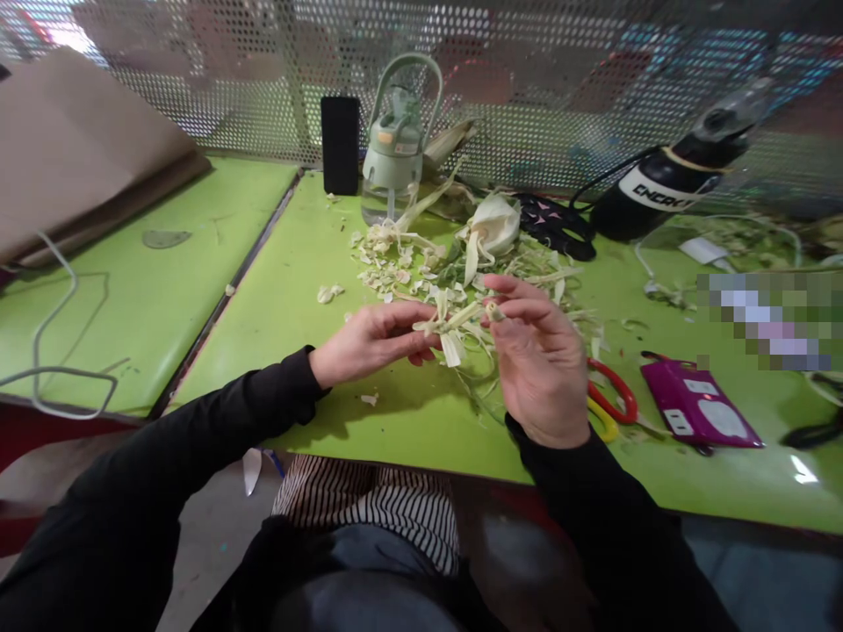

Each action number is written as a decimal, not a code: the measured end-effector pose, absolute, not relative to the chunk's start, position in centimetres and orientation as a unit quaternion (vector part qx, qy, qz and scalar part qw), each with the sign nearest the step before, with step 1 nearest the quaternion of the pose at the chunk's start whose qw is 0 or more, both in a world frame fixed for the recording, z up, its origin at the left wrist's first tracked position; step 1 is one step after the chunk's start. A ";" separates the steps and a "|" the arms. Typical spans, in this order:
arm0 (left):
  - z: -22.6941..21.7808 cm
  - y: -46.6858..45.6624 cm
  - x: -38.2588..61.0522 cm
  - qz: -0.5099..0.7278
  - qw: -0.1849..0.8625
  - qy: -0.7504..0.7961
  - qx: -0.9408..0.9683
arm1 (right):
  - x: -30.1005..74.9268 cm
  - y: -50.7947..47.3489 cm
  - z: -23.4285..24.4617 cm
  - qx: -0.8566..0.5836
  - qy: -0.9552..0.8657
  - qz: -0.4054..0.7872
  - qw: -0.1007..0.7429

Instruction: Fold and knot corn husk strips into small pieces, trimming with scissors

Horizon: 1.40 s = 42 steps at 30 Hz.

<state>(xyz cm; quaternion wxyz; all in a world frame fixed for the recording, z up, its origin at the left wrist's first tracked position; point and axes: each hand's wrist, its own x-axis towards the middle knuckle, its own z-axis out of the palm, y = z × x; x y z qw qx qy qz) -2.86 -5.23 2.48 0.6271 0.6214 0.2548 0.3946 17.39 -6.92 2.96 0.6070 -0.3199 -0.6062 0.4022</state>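
Pale strips of corn husk (451, 337), tied or gathered into a small piece, are between my hands above the green table. My left hand (384, 338) pinches the left end of this piece between thumb and fingers. At the other end, my right hand (541, 360) grips a rolled husk stem with thumb and index finger, the other fingers curled loosely. Behind my hands lies a heap of husk scraps (401, 274) with cut bits and shreds. A larger pale folded husk (495, 226) rests on the heap. Red-handled scissors (619, 389) lie partly hidden beside my right wrist.
A green water bottle (393, 158) and an upright black phone (341, 145) stand at the back against a perforated metal screen (263, 96). A dark "ENERGY" bottle (659, 193) leans at the right. A purple case (699, 405), a white charger (706, 254) and cables lie there too. Brown paper (85, 149) covers the far left.
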 end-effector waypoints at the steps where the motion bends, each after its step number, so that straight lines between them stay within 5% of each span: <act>1: 2.4 -5.2 -2.8 0.397 0.628 0.252 0.620 | 17.4 -7.0 3.0 -0.320 -0.609 0.407 0.601; 11: 3.0 -4.2 -4.3 0.376 0.593 0.341 0.626 | 17.5 -7.2 2.8 -0.369 -0.571 0.431 0.593; 18: 3.5 -3.5 -5.7 0.421 0.141 0.496 0.746 | 17.8 -6.9 2.8 -0.376 -0.569 0.403 0.610; 20: 3.9 -4.4 -4.9 0.442 0.187 0.445 0.756 | 17.8 -7.0 2.7 -0.380 -0.578 0.391 0.607; 24: 3.9 -5.9 -3.2 0.362 0.519 0.320 0.705 | 17.4 -7.5 3.0 -0.377 -0.608 0.365 0.596; 27: 3.1 -5.7 -2.7 0.371 0.646 0.276 0.607 | 17.1 -7.9 3.6 -0.381 -0.649 0.321 0.575; 42: 2.4 -5.6 -2.4 0.458 0.672 0.237 0.532 | 17.6 -7.3 3.5 -0.335 -0.663 0.293 0.602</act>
